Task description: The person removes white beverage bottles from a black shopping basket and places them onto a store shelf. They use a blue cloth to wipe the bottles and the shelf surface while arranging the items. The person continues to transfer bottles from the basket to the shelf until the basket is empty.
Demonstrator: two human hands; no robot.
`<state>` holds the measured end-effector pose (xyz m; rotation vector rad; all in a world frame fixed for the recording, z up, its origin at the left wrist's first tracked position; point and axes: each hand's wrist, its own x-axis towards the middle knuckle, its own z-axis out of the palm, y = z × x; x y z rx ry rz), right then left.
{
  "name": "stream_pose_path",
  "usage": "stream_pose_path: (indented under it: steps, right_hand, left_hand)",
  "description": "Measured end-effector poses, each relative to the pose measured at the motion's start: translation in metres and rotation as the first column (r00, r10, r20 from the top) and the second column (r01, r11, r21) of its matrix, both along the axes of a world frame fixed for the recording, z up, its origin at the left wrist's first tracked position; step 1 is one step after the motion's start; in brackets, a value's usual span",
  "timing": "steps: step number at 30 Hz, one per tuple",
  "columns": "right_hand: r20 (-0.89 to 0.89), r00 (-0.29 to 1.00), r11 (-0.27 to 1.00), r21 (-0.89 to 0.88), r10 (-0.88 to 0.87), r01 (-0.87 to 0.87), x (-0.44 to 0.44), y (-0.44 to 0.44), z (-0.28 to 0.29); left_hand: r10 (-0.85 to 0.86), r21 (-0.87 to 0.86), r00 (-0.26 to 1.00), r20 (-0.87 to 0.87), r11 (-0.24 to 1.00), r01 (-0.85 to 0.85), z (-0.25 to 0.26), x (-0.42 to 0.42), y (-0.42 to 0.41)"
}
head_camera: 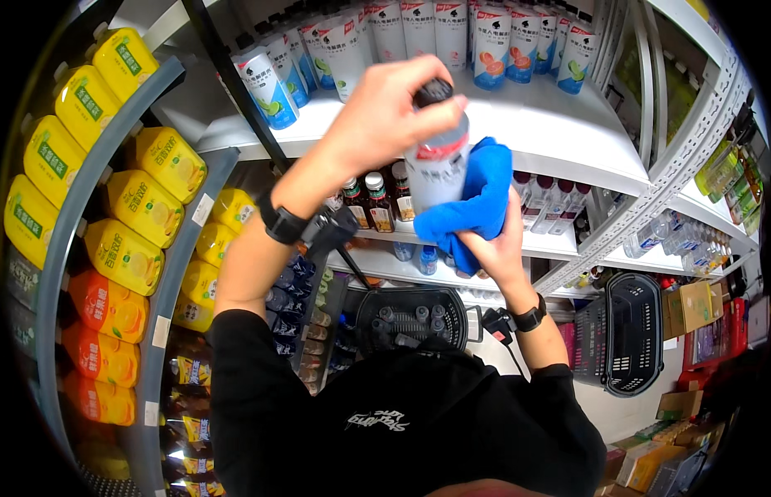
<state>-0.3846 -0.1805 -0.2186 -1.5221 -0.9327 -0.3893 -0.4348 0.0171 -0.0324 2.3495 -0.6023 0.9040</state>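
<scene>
My left hand grips the dark cap and neck of a white-labelled drink bottle with a red band, held upright in front of the shelves. Under and beside its lower part, my right hand holds a bunched blue cloth, which touches the bottle and hides its base. Behind my hands, rows of similar bottles stand on a white shelf, some with grapefruit pictures and others with lime.
Yellow and orange juice bottles fill the racks at left. Dark-sauce-coloured bottles stand on the lower shelf. A black basket holding several bottles is below, before my body. Another black basket and cardboard boxes are at right.
</scene>
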Motion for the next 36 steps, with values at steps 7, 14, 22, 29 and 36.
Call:
stream_pose_path:
  steps: [7,14,22,29,36]
  right_hand:
    - [-0.14,0.987,0.996,0.056,0.073,-0.066,0.011,-0.029,-0.019]
    - [-0.018,1.0,0.995,0.095,-0.017,0.018,0.02,-0.076,-0.007]
    - [-0.152,0.983,0.98,0.153,-0.1,0.124,0.02,-0.124,-0.023]
    - [-0.207,0.976,0.977,0.185,-0.067,0.106,0.017,-0.139,-0.035]
    - [-0.283,0.956,0.979,0.205,0.072,-0.013,0.013,-0.117,-0.038]
  left_hand:
    - [0.236,0.076,0.971,0.035,0.968,-0.238,0.038,0.039,0.051]
    - [0.263,0.051,0.959,0.105,0.962,-0.269,0.046,0.085,0.034]
    - [0.266,0.192,0.959,0.1,0.94,-0.281,0.044,0.128,0.022]
    - [0.405,0.486,0.91,0.088,0.78,-0.394,0.071,0.104,0.072]
    - [0.611,0.564,0.789,0.068,0.628,-0.535,0.064,0.072,0.132]
